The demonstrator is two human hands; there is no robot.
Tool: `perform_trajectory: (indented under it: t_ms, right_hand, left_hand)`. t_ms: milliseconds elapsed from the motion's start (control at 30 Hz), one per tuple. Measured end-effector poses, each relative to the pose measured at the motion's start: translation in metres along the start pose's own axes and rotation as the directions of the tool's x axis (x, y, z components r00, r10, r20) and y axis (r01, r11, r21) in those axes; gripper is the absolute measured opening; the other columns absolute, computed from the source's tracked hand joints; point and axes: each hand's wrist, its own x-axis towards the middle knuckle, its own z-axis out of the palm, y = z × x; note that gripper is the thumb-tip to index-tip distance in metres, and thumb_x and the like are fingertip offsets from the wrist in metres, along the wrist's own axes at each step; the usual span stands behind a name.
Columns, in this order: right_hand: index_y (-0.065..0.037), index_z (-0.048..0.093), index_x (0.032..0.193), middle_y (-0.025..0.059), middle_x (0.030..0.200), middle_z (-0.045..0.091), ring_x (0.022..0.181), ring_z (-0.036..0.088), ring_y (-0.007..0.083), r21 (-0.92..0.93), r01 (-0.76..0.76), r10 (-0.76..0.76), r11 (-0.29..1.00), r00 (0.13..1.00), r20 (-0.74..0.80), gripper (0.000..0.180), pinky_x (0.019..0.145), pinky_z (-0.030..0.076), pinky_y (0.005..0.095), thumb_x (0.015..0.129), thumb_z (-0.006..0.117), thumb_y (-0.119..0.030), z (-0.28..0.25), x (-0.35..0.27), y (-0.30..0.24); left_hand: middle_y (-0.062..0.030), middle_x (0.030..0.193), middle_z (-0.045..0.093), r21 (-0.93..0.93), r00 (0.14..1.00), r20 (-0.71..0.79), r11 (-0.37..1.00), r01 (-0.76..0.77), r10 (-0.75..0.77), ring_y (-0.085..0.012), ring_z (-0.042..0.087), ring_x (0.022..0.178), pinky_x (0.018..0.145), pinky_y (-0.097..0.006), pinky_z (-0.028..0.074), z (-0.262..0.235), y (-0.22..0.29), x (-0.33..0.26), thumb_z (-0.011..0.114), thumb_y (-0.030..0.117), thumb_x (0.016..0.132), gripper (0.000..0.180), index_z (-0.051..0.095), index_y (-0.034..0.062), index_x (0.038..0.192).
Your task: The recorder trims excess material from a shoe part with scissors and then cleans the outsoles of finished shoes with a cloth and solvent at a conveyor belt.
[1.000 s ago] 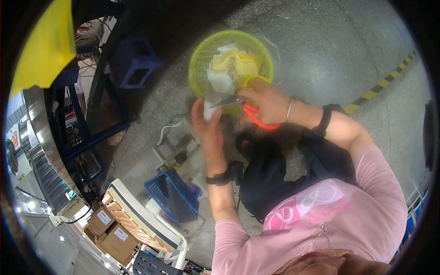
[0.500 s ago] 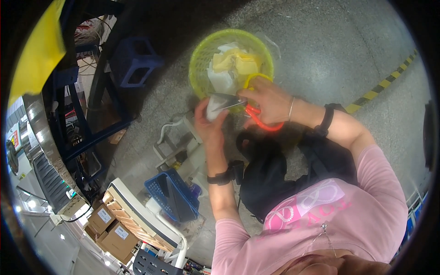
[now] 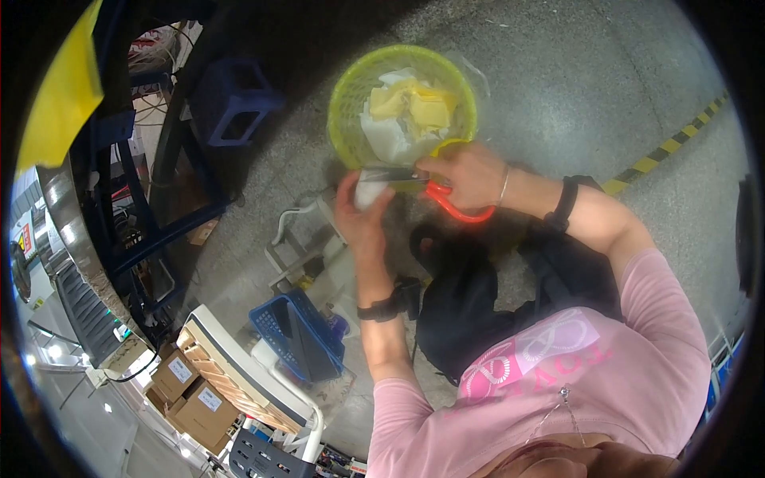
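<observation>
Head view: we are looking down on two bare hands working just below the near rim of a yellow-green basket (image 3: 339,107). The left hand (image 3: 363,221) is pinching a small white piece (image 3: 370,191) between thumb and fingers, so that the piece is standing up from the fingertips. The right hand (image 3: 472,175) is curling around scissors (image 3: 438,193) with one yellow and one red handle loop, and the blades are pointing left and lying close together at the white piece; through the blur we are not quite able to tell whether they are biting into it or merely crossing it. Inside the basket, yellow pieces (image 3: 430,111) are resting on and beside white scraps (image 3: 384,139). Farther out, a blue crate (image 3: 273,320) is sitting left of the left forearm, and black-and-yellow tape (image 3: 666,149) is running across the floor (image 3: 558,80) at right.
</observation>
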Motion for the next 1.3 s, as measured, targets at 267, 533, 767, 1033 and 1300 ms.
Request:
perform_trajectory:
  t_ms: [267,533,767,1033,1300]
  right_hand:
    - [-0.015,0.063,0.107,0.0154,0.065,0.063,0.062,0.065,0.0368,-0.009,0.022,-0.022,1.000,0.999,0.023,0.031,0.059,0.051,0.0463,0.086,0.065,-0.038,0.003,0.001,0.004]
    - [-0.016,0.064,0.111,0.0160,0.089,0.062,0.084,0.064,0.0370,0.059,-0.022,0.020,0.998,0.999,0.030,0.043,0.073,0.052,0.0440,0.078,0.075,-0.040,0.000,0.004,-0.002]
    - [-0.013,0.061,0.112,0.0193,0.088,0.063,0.090,0.063,0.0393,0.091,-0.046,0.040,0.995,0.997,0.063,0.049,0.075,0.050,0.0463,0.078,0.075,-0.045,-0.009,0.003,-0.010]
    - [-0.012,0.062,0.107,0.0199,0.069,0.063,0.070,0.064,0.0404,0.079,-0.065,0.057,0.995,0.993,0.103,0.040,0.064,0.050,0.0480,0.083,0.070,-0.043,-0.001,0.001,-0.003]
    - [-0.012,0.064,0.113,0.0200,0.072,0.065,0.068,0.065,0.0396,0.028,-0.068,0.066,0.997,0.997,0.050,0.043,0.063,0.051,0.0465,0.083,0.069,-0.042,0.010,-0.002,0.004]
  left_hand:
    - [-0.0136,0.125,0.062,-0.118,0.983,0.082,0.978,0.172,-0.163,-0.0198,0.060,0.113,0.102,-0.034,0.044,-0.007,0.000,-0.003,0.069,-0.002,0.086,0.051,0.050,-0.0065,0.133]
    - [-0.0133,0.121,0.064,0.000,0.985,0.063,0.987,0.163,-0.162,-0.0189,0.062,0.108,0.096,-0.031,0.049,-0.018,-0.005,-0.003,0.072,-0.008,0.081,0.055,0.052,-0.0060,0.132]
    - [-0.0131,0.118,0.065,0.105,0.991,0.048,0.987,0.122,-0.128,-0.0184,0.062,0.106,0.093,-0.030,0.051,-0.009,-0.001,-0.004,0.072,-0.012,0.078,0.055,0.055,-0.0050,0.130]
    - [-0.0123,0.117,0.066,0.009,0.994,0.038,0.995,0.100,-0.100,-0.0185,0.062,0.106,0.095,-0.030,0.049,-0.011,-0.018,-0.002,0.075,-0.010,0.075,0.054,0.058,-0.0047,0.126]
    - [-0.0125,0.117,0.065,-0.065,0.985,0.019,0.983,0.174,-0.173,-0.0203,0.062,0.107,0.095,-0.031,0.049,-0.004,-0.011,0.000,0.077,-0.009,0.073,0.055,0.060,-0.0035,0.125]
